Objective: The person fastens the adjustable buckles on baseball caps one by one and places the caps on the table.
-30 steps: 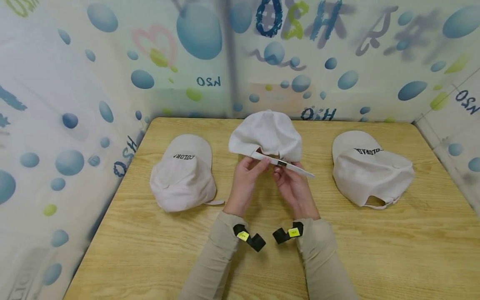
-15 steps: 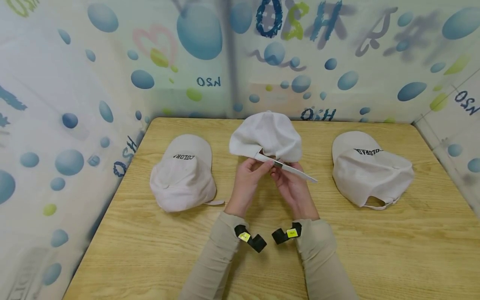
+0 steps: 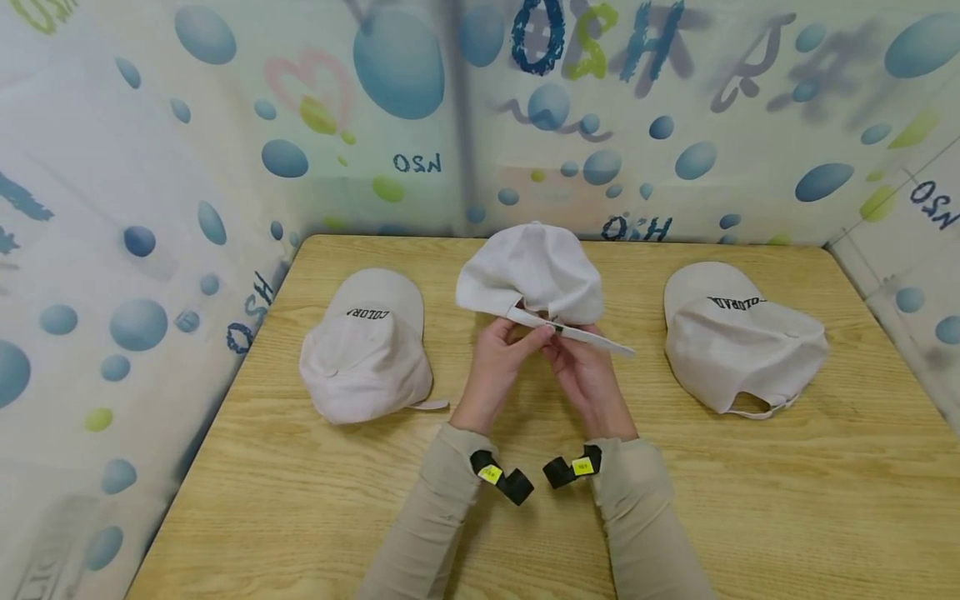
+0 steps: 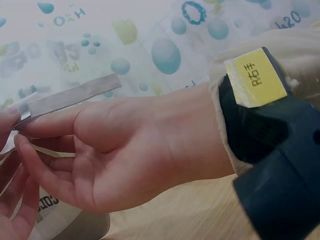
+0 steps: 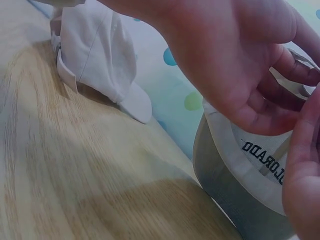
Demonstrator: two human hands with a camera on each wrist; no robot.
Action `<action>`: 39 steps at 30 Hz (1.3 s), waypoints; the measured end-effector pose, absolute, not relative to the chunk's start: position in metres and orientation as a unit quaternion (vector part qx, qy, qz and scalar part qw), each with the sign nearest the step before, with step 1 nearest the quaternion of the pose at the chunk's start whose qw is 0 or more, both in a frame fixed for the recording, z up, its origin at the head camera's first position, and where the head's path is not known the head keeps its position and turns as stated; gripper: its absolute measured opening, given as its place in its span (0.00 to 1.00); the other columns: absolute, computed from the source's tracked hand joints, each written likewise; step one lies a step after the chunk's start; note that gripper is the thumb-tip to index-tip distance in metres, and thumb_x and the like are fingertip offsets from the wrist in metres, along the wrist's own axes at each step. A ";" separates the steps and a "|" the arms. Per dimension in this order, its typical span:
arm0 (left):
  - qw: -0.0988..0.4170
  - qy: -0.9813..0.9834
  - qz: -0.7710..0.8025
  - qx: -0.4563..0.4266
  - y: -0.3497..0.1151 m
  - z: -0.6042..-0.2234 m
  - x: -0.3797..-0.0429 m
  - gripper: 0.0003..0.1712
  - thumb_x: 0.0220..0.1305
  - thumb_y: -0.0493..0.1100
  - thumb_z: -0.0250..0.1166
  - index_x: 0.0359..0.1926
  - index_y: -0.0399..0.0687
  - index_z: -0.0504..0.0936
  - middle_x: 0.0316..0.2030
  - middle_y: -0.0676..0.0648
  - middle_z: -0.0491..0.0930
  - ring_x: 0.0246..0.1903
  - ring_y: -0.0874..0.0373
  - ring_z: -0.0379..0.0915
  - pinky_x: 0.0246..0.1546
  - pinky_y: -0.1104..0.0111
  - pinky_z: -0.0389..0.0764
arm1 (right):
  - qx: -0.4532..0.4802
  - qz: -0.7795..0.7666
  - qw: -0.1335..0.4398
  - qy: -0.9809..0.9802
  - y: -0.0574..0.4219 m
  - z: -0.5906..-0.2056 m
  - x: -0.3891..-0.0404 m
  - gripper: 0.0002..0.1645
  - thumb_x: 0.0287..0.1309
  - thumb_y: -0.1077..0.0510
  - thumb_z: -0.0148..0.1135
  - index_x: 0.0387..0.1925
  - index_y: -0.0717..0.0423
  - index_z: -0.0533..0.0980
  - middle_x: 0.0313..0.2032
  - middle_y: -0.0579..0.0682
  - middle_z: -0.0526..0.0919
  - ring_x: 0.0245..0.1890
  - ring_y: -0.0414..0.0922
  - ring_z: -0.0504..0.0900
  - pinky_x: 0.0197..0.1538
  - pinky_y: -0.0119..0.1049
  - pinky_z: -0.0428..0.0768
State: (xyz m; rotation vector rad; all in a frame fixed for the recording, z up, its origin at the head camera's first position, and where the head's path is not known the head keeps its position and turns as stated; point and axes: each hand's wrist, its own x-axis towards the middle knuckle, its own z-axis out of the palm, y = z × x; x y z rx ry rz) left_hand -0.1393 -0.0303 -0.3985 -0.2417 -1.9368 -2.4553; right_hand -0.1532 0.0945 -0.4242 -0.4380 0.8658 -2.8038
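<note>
Between both hands a white baseball cap (image 3: 532, 265) is held near the table's far edge, its back opening facing me. My left hand (image 3: 491, 375) pinches the adjuster strap between thumb and fingers, close beside the buckle. Just under the strap, my right hand (image 3: 592, 383) holds it at the buckle with bent fingers. The strap's loose end (image 3: 603, 342) sticks out to the right. In the left wrist view the metal buckle (image 4: 23, 113) shows at the fingertips, with the flat strap (image 4: 75, 96) extending from it. COLORADO lettering (image 5: 262, 160) shows on the cap in the right wrist view.
On the wooden table (image 3: 300, 500), a similar cap (image 3: 367, 350) lies to the left with its strap end (image 3: 430, 406) out. Another cap (image 3: 742, 342) lies to the right, its strap closed in a loop. A patterned wall (image 3: 480, 150) rises behind the table.
The left thumb has slid slightly right along the strap, over the buckle. The strap's loose end dipped, then rose a little. The cap stays in nearly the same place.
</note>
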 end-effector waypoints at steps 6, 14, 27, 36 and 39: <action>0.009 -0.616 -0.785 -0.070 -0.033 -0.398 -0.140 0.18 0.52 0.47 0.66 0.42 0.42 0.77 0.45 0.47 0.75 0.44 0.51 0.71 0.42 0.63 0.73 | -0.168 -0.934 0.105 0.297 0.095 -0.425 -0.153 0.09 0.58 0.70 0.51 0.39 0.61 0.74 0.37 0.52 0.77 0.34 0.43 0.78 0.36 0.30 0.77; 0.021 -0.617 -0.784 -0.065 -0.035 -0.398 -0.140 0.19 0.52 0.47 0.67 0.43 0.43 0.77 0.45 0.47 0.74 0.41 0.53 0.73 0.41 0.63 0.73 | -0.177 -0.931 0.119 0.297 0.096 -0.424 -0.152 0.11 0.56 0.73 0.52 0.40 0.62 0.73 0.38 0.53 0.77 0.36 0.45 0.78 0.36 0.34 0.78; 0.021 -0.614 -0.786 -0.063 -0.034 -0.400 -0.142 0.19 0.52 0.48 0.66 0.43 0.44 0.78 0.44 0.47 0.75 0.41 0.51 0.73 0.42 0.63 0.74 | -0.161 -0.928 0.094 0.322 0.096 -0.425 -0.153 0.08 0.56 0.70 0.53 0.37 0.61 0.75 0.35 0.50 0.79 0.34 0.42 0.77 0.35 0.30 0.76; 0.017 -0.617 -0.784 -0.065 -0.034 -0.397 -0.142 0.20 0.52 0.48 0.66 0.44 0.41 0.77 0.44 0.46 0.75 0.42 0.50 0.73 0.43 0.62 0.74 | -0.131 -0.926 0.072 0.346 0.096 -0.422 -0.151 0.07 0.55 0.70 0.54 0.35 0.60 0.75 0.33 0.50 0.79 0.32 0.42 0.76 0.34 0.30 0.76; 0.007 -0.623 -0.780 -0.052 -0.034 -0.397 -0.140 0.19 0.53 0.46 0.66 0.45 0.42 0.78 0.44 0.48 0.75 0.42 0.52 0.73 0.43 0.63 0.74 | -0.119 -0.926 0.062 0.353 0.096 -0.424 -0.150 0.06 0.55 0.70 0.55 0.34 0.60 0.75 0.32 0.50 0.79 0.32 0.42 0.76 0.33 0.30 0.75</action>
